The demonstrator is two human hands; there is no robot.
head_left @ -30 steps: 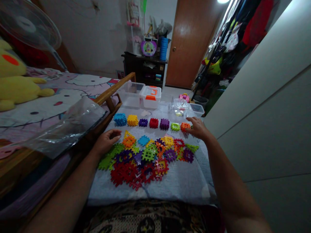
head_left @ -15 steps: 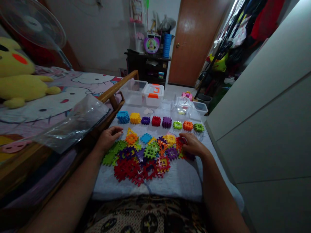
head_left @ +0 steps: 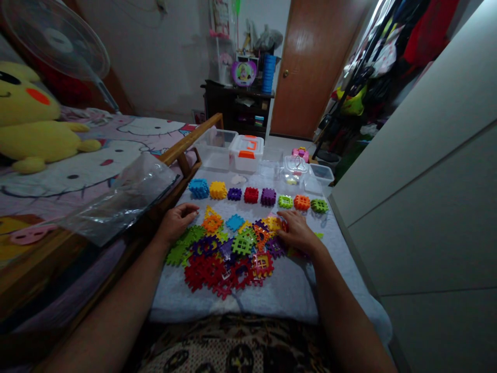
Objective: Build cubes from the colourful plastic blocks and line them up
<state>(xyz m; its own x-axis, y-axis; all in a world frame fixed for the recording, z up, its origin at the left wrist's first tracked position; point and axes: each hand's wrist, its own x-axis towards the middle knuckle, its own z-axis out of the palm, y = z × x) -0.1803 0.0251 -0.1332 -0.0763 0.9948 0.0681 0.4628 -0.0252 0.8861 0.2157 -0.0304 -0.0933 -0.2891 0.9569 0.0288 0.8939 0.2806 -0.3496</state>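
A loose pile of flat, notched plastic building pieces lies on the cloth-covered table, with red pieces (head_left: 204, 272) nearest me. My left hand (head_left: 179, 223) rests at the pile's left side by the green pieces (head_left: 182, 248), fingers loosely bent and nothing visible in them. Over the pile's right side is my right hand (head_left: 298, 230), thumb and fingers apart at a yellow piece (head_left: 273, 224); it covers part of the red pieces there. A light green square piece (head_left: 243, 244) and a blue piece (head_left: 235, 223) lie between the hands.
Behind the pile runs a row of stacked pieces by colour, from a blue stack (head_left: 199, 188) to a green stack (head_left: 319, 205). Clear plastic boxes, one with an orange-handled lid (head_left: 247, 153), stand farther back. A wooden bed rail (head_left: 190, 142) borders the left; a white cabinet (head_left: 427, 207) the right.
My right hand has shifted left, from the red pieces at the pile's right edge to the yellow piece. My left hand stays almost in place. The view has tilted slightly.
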